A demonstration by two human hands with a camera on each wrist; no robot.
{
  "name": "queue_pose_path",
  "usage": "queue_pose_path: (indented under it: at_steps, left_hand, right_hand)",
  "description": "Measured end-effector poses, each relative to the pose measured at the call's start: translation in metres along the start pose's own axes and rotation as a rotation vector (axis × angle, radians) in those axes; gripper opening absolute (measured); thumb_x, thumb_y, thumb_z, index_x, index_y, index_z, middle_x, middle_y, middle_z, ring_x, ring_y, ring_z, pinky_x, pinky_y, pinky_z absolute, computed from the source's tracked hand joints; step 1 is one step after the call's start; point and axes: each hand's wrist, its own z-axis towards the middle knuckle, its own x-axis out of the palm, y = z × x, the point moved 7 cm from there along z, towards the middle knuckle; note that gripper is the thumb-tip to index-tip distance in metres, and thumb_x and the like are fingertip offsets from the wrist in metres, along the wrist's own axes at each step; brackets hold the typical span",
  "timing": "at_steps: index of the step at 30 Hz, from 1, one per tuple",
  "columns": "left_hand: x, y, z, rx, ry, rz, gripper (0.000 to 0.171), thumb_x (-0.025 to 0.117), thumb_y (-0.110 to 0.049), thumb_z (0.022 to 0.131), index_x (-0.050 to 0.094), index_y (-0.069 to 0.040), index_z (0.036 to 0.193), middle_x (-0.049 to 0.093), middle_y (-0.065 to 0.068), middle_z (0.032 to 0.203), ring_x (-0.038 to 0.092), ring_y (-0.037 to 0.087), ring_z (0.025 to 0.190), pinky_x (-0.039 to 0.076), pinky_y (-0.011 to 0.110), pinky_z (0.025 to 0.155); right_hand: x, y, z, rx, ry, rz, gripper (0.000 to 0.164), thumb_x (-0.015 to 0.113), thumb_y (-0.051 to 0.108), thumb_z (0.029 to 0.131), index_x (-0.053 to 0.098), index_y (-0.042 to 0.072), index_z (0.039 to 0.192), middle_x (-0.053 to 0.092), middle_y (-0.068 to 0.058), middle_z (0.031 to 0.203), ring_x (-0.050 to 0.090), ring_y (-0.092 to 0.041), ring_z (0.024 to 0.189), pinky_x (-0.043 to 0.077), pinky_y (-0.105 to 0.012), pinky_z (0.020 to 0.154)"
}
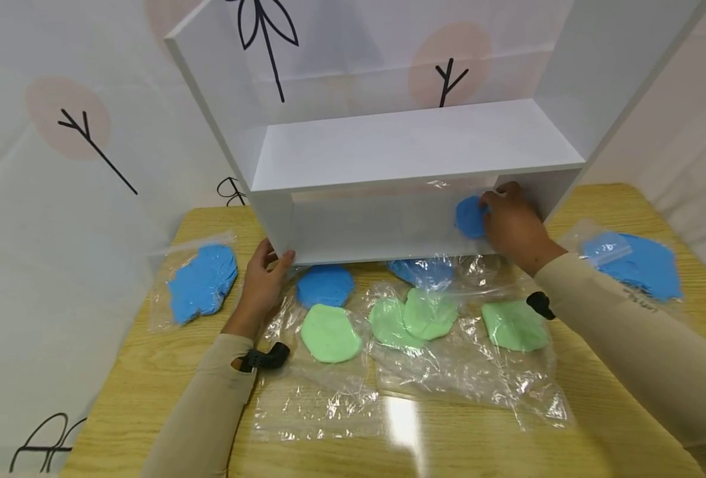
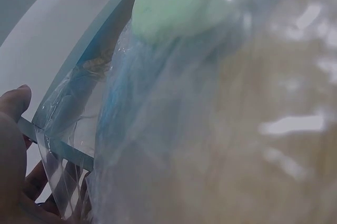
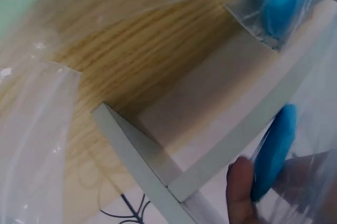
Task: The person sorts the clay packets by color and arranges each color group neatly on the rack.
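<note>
My right hand (image 1: pixel 515 226) reaches into the lower compartment of a white shelf unit (image 1: pixel 424 143) and pinches a flat blue lump of clay (image 1: pixel 470 218) in clear plastic. In the right wrist view the thumb (image 3: pixel 240 187) lies against the blue clay (image 3: pixel 275 153), with fingers behind the plastic. At the unit's lower left corner my left hand (image 1: pixel 262 285) grips the side panel, thumb in front. The left wrist view shows this hand (image 2: pixel 13 145) at the panel edge, its fingers partly behind clear film.
Bagged green clay (image 1: pixel 331 333) and blue clay (image 1: pixel 325 285) lie before the unit, with a folded green piece (image 1: pixel 515 325) rightward. Bagged blue lumps flank it, one left (image 1: pixel 204 282), one right (image 1: pixel 645 265). Clear bags (image 1: pixel 317 405) spread over the wooden table (image 1: pixel 150 398).
</note>
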Motion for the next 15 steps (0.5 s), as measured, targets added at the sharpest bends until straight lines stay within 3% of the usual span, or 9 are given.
queue_pose_path:
  at_steps: [5, 9, 15]
  left_hand:
    - [0.001, 0.001, 0.0, -0.008, 0.001, -0.011, 0.058, 0.056, -0.034, 0.103, 0.034, -0.018, 0.155, 0.045, 0.019, 0.147, 0.046, 0.037, 0.136, 0.044, 0.055, 0.109]
    - [0.001, 0.0, -0.001, -0.011, 0.001, -0.004, 0.058, 0.055, -0.033, 0.103, 0.033, -0.018, 0.155, 0.045, 0.019, 0.148, 0.046, 0.038, 0.136, 0.043, 0.056, 0.109]
    - [0.001, -0.001, -0.002, -0.019, 0.004, 0.003, 0.059, 0.055, -0.033, 0.103, 0.033, -0.017, 0.155, 0.044, 0.02, 0.149, 0.045, 0.038, 0.137, 0.043, 0.056, 0.109]
  right_hand:
    - [0.006, 0.004, -0.003, -0.055, 0.051, -0.128, 0.034, 0.046, 0.005, 0.101, 0.056, -0.019, 0.123, 0.041, -0.046, 0.133, 0.046, -0.059, 0.121, 0.044, -0.064, 0.099]
    - [0.01, 0.008, -0.006, -0.091, 0.079, -0.149, 0.041, 0.049, 0.017, 0.102, 0.058, -0.02, 0.116, 0.051, -0.045, 0.124, 0.047, -0.057, 0.12, 0.041, -0.064, 0.101]
    - [0.011, 0.014, -0.014, -0.14, 0.072, -0.216, 0.044, 0.051, 0.027, 0.099, 0.06, -0.016, 0.106, 0.059, -0.034, 0.102, 0.057, -0.047, 0.091, 0.045, -0.056, 0.082]
